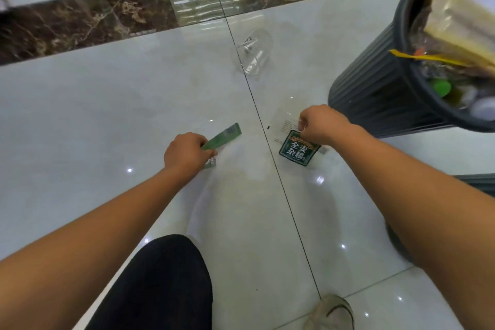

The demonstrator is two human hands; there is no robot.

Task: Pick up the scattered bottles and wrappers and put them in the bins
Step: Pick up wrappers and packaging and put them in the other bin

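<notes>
Gripping green wrapper (222, 139) in left hand (184, 154), right hand (320, 123) pinching clear wrapper (296, 147)

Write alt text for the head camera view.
Over a glossy tiled floor, the left hand grips a green wrapper and the right hand pinches a clear wrapper with a green label. A clear cup lies beyond, left of a full dark bin.

The clear wrapper (294, 142) pinched by the right hand (320, 124) bears a dark green label (296, 151) reading "全麦杂粮"; its smaller print is illegible.
</notes>
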